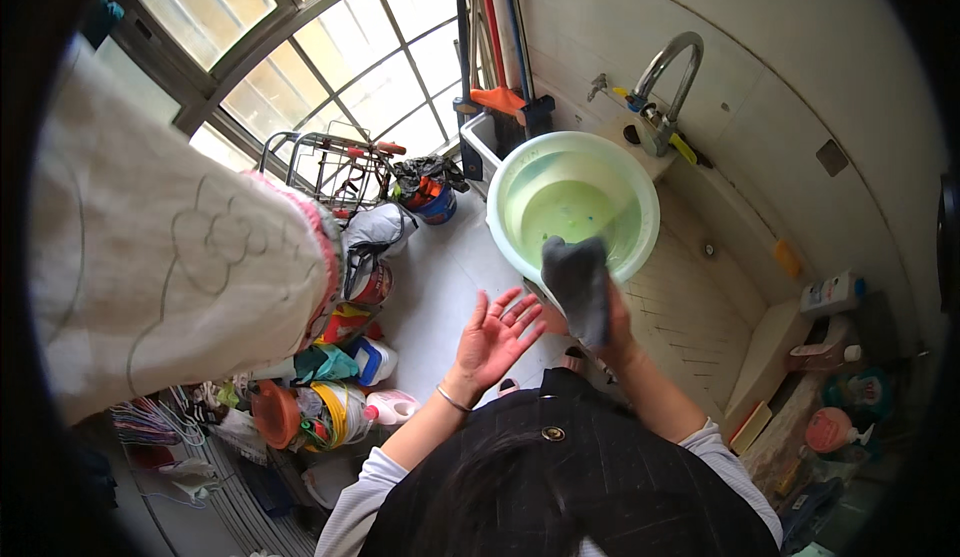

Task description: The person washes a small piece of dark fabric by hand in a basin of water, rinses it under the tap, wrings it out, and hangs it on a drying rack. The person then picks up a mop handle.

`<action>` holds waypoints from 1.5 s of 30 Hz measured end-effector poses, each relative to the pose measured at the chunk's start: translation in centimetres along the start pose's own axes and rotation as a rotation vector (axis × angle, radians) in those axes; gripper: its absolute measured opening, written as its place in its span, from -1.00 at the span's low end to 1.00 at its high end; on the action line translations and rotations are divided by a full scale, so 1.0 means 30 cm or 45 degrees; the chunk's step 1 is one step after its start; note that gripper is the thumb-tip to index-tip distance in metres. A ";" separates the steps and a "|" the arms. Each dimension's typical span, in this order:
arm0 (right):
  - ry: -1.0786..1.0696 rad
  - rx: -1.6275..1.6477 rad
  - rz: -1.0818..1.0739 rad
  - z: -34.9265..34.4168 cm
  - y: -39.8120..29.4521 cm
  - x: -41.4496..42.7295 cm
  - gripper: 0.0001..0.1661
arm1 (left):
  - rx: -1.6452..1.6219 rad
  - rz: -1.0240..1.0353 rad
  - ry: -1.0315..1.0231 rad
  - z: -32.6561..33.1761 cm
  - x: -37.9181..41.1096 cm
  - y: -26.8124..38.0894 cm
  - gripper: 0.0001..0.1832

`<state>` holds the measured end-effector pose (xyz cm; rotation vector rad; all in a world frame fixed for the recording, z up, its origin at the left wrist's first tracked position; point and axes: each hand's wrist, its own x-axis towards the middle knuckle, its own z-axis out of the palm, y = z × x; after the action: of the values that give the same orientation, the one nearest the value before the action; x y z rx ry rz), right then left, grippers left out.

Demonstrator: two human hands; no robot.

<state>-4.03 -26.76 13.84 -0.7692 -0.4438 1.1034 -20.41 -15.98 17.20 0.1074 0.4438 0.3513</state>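
My right hand grips a dark grey sock, its far end overlapping the near rim of a pale green plastic basin. Greenish water lies in the basin, with a few small specks in it. Palm up and fingers apart, my left hand is bare of any object, to the left of the sock. A bracelet circles the left wrist. The basin rests at the far left end of a stone laundry sink with a ridged washboard slope.
A curved chrome faucet rises behind the basin. Brooms with long handles lean by the window. Detergent bottles and a pump bottle line the right side. Hanging cloth fills the left, above a folding cart and several containers.
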 end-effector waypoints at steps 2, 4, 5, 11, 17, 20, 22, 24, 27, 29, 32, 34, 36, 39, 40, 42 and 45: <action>-0.374 -0.941 -0.406 0.158 0.032 0.011 -0.43 | -0.036 -0.026 0.039 -0.047 -0.062 0.016 -0.32; -0.665 -1.743 -0.530 0.304 0.137 -0.040 -0.39 | -0.094 -0.011 0.038 -0.133 -0.098 0.029 -0.26; -0.617 -1.729 -0.595 0.307 0.226 -0.061 -0.36 | -0.076 0.037 0.103 -0.154 -0.125 0.040 -0.30; -0.536 0.150 0.218 0.470 0.114 -0.116 -0.32 | -0.025 0.068 0.005 -0.266 -0.272 0.118 -0.23; -0.489 1.374 0.884 0.354 0.324 -0.104 -0.32 | -0.672 -0.096 -0.375 -0.380 -0.239 -0.069 -0.50; -0.652 1.077 1.030 0.332 0.326 -0.142 -0.34 | -0.494 0.017 -0.264 -0.389 -0.292 -0.078 -0.59; -0.729 0.698 1.106 0.330 0.265 -0.176 -0.38 | -0.460 -0.021 -0.543 -0.349 -0.342 -0.050 -0.45; -0.733 0.532 1.121 0.289 0.228 -0.207 -0.44 | -0.287 0.244 -0.157 -0.263 -0.426 -0.056 -0.34; -0.497 0.446 1.183 0.120 0.233 -0.243 -0.55 | -0.176 0.672 -0.010 -0.225 -0.487 -0.115 -0.37; -0.224 0.373 1.205 0.074 0.276 -0.279 -0.53 | 0.261 0.776 0.128 -0.256 -0.512 -0.191 -0.41; -0.262 0.406 1.449 0.069 0.364 -0.379 -0.45 | 1.388 0.649 0.661 -0.358 -0.489 -0.371 -0.38; -0.283 0.400 1.467 0.043 0.429 -0.452 -0.42 | 2.451 0.947 0.634 -0.262 -0.522 -0.458 -0.25; -0.222 0.524 1.470 0.119 0.409 -0.525 -0.41 | 2.613 1.046 0.702 -0.269 -0.572 -0.525 -0.28; -0.322 0.510 1.559 0.105 0.441 -0.552 -0.42 | 1.899 0.978 0.601 -0.318 -0.664 -0.503 -0.38; -0.272 0.573 1.630 0.104 0.459 -0.565 -0.45 | 1.861 0.953 0.662 -0.332 -0.695 -0.508 -0.47; -0.254 0.503 1.673 0.083 0.501 -0.601 -0.45 | 1.730 0.914 0.719 -0.372 -0.745 -0.532 -0.54; -0.118 0.432 1.798 0.062 0.549 -0.665 -0.43 | 1.729 0.874 0.671 -0.517 -0.759 -0.588 -0.63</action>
<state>-23.63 -40.46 3.82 -0.6843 0.3271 2.4458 -40.97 -40.16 9.27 1.5442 1.1161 0.7026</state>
